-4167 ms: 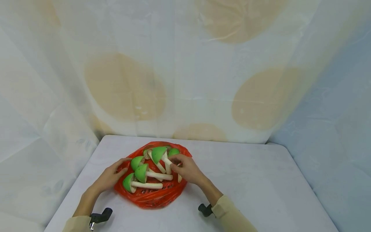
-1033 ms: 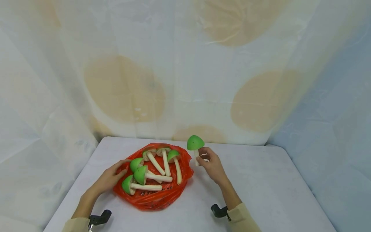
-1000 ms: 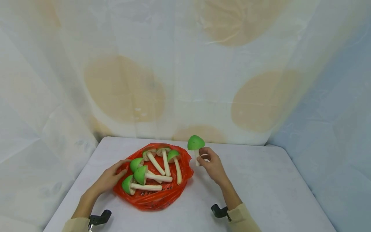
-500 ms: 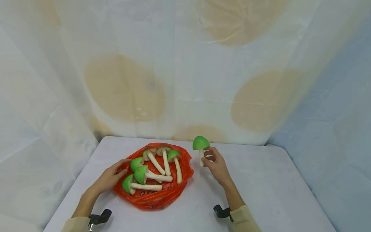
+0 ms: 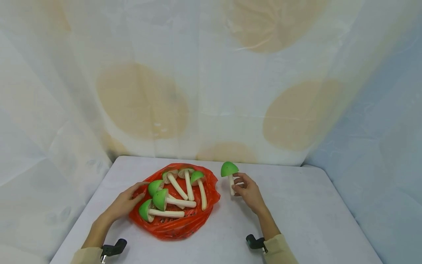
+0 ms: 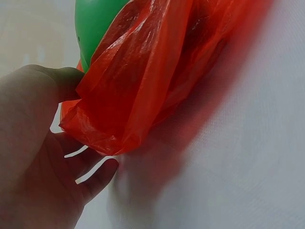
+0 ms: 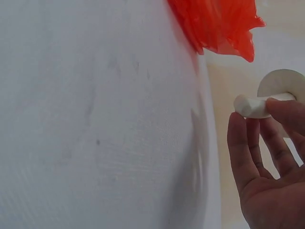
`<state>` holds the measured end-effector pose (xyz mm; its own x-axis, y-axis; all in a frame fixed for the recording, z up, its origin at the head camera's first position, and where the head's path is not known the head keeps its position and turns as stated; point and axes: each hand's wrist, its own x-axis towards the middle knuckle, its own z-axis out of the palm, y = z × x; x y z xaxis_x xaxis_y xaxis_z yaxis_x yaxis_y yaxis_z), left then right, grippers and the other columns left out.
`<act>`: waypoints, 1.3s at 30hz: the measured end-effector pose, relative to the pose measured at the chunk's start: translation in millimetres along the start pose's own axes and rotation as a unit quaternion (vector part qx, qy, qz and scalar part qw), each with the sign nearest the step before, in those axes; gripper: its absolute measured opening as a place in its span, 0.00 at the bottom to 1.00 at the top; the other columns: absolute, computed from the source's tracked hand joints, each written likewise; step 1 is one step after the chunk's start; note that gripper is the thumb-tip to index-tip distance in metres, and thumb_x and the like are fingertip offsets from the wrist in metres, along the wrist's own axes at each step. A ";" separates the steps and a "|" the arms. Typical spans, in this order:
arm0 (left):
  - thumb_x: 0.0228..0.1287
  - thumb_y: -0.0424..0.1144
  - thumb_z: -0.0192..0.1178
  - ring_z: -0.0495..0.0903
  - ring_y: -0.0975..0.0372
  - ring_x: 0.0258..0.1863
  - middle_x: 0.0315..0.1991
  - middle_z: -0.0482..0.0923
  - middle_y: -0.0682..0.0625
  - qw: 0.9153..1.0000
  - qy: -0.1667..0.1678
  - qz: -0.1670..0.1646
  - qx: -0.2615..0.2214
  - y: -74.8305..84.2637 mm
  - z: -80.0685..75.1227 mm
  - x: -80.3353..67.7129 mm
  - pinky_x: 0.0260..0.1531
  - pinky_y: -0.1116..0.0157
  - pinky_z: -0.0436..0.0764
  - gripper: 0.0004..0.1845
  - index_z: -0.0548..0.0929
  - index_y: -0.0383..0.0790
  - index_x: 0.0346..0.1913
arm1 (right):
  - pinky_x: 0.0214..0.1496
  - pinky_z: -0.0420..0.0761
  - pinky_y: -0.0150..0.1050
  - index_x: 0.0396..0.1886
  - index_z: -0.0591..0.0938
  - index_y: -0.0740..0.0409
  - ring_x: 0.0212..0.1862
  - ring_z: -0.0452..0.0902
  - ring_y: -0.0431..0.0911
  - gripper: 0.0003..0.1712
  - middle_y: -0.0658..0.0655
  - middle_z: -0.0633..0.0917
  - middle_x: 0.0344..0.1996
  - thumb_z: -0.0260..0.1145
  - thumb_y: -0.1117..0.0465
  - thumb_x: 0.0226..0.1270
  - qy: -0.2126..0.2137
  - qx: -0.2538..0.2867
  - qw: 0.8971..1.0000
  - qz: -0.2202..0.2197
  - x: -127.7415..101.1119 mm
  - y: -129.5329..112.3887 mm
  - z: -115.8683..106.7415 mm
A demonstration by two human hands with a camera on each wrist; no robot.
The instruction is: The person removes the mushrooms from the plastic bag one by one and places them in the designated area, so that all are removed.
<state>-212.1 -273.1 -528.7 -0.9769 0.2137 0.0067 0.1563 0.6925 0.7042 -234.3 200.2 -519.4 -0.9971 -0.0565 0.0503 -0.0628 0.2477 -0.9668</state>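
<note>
We saw the right hand (image 5: 249, 190) pinching the pale stem of a green-capped toy mushroom (image 5: 229, 174) between its curled fingers and thumb, cap uppermost and the stem roughly upright; its foot stood at or just above the white cloth-covered table (image 5: 296, 212), and we could not tell whether it touched; in the right wrist view the fingertips (image 7: 281, 110) closed round the stem's rounded end (image 7: 252, 106), with the pale underside of the cap (image 7: 282, 82) behind them.

This mushroom stood just to the right of a crumpled orange-red plastic bag (image 5: 174, 225) that lay open on the table; a torn edge of that bag (image 7: 224, 24) showed at the top of the right wrist view, apart from the fingers.

The left hand (image 5: 123, 202) lay on the left edge of the bag, fingers stretched forward and only lightly bent; in the left wrist view the thumb (image 6: 57, 81) pressed against a fold of the plastic (image 6: 138, 81) while the fingers (image 6: 95, 179) lay beneath it, though we could not tell how firmly the plastic was held; a green cap (image 6: 95, 24) bulged through the bag there.

Six more green-capped mushrooms with pale stems (image 5: 171, 190) lay on their sides in the bag, crossing one another; behind the table hung a white sheet with large tan spots (image 5: 141, 99).
</note>
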 end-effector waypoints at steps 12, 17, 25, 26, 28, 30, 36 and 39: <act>0.77 0.41 0.55 0.66 0.39 0.69 0.70 0.70 0.38 1.000 0.000 0.007 0.004 -0.1 0.4 0.6 0.62 0.34 0.69 0.22 0.71 0.53 0.70 | 0.41 0.88 0.45 0.60 0.79 0.50 0.41 0.82 0.51 0.24 0.61 0.82 0.45 0.68 0.69 0.65 -0.007 0.002 1.000 0.028 -0.8 6.4 -5.9; 0.77 0.41 0.55 0.67 0.39 0.69 0.70 0.70 0.39 1.000 0.001 0.006 0.006 -0.6 0.2 1.5 0.62 0.35 0.70 0.22 0.72 0.53 0.70 | 0.42 0.87 0.46 0.61 0.79 0.54 0.43 0.81 0.52 0.24 0.63 0.81 0.47 0.67 0.69 0.65 -0.008 0.014 0.999 0.039 -0.7 8.2 -8.2; 0.76 0.41 0.55 0.67 0.39 0.69 0.70 0.70 0.38 1.000 0.000 0.006 0.005 -0.5 -0.6 1.0 0.62 0.35 0.70 0.22 0.72 0.52 0.70 | 0.43 0.88 0.48 0.61 0.78 0.54 0.44 0.82 0.54 0.25 0.64 0.81 0.48 0.67 0.69 0.65 -0.017 0.022 0.998 0.048 -0.7 9.0 -10.4; 0.76 0.40 0.55 0.67 0.39 0.69 0.70 0.70 0.38 1.000 0.000 0.007 0.005 -0.5 -0.6 1.0 0.62 0.35 0.70 0.22 0.72 0.52 0.70 | 0.43 0.88 0.47 0.61 0.78 0.53 0.43 0.82 0.54 0.25 0.64 0.81 0.47 0.67 0.69 0.65 -0.016 0.020 0.999 0.048 -0.8 9.5 -10.5; 0.76 0.40 0.55 0.67 0.39 0.69 0.70 0.70 0.38 1.000 0.000 0.007 0.005 -0.6 -0.3 1.0 0.62 0.35 0.70 0.22 0.72 0.52 0.70 | 0.42 0.88 0.47 0.61 0.78 0.52 0.42 0.83 0.53 0.25 0.64 0.82 0.47 0.67 0.69 0.64 -0.013 0.017 0.999 0.049 -0.9 10.5 -10.3; 0.76 0.40 0.56 0.67 0.39 0.69 0.69 0.70 0.38 1.000 0.001 0.009 0.006 -0.5 -0.1 0.8 0.62 0.35 0.70 0.22 0.72 0.52 0.69 | 0.42 0.88 0.46 0.60 0.78 0.51 0.41 0.83 0.53 0.25 0.63 0.82 0.47 0.68 0.69 0.64 -0.009 0.010 0.999 0.049 -1.3 11.2 -9.7; 0.76 0.40 0.56 0.68 0.39 0.68 0.69 0.71 0.38 1.000 0.004 0.011 0.011 -0.2 -0.2 -0.2 0.62 0.35 0.70 0.22 0.72 0.52 0.69 | 0.39 0.87 0.44 0.60 0.79 0.52 0.41 0.83 0.51 0.25 0.63 0.82 0.46 0.68 0.69 0.63 0.000 -0.009 0.999 0.050 -1.2 14.9 -8.6; 0.76 0.39 0.56 0.68 0.39 0.68 0.68 0.71 0.38 1.000 0.006 0.015 0.011 0.8 -0.9 0.0 0.62 0.35 0.70 0.22 0.72 0.52 0.69 | 0.39 0.86 0.42 0.60 0.79 0.53 0.41 0.83 0.51 0.25 0.63 0.82 0.46 0.68 0.69 0.62 0.007 -0.015 0.998 0.055 -0.1 15.7 -9.4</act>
<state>-212.1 -273.2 -527.4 -0.9731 0.2274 0.0365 0.1896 0.7011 0.6874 -235.6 213.2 -532.2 -0.9986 -0.0139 -0.0517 0.0457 0.2811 -0.9586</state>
